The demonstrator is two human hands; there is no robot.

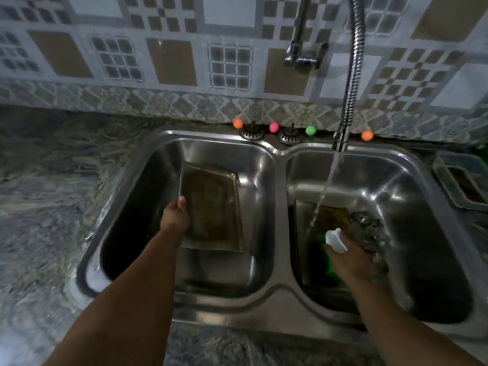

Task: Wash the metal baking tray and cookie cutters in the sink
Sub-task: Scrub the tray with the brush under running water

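Observation:
A dark, tarnished metal baking tray stands tilted in the left basin of the double steel sink. My left hand grips the tray's left edge. In the right basin my right hand is closed on a small white object, held beside the running water. Under it lie a second brownish tray, a pile of metal cookie cutters and something green, partly hidden by my hand.
A flexible steel faucet pours water into the right basin. Two drain plugs and several coloured balls sit on the sink's back rim. A plastic container stands at the right. A patterned stone counter spreads to the left.

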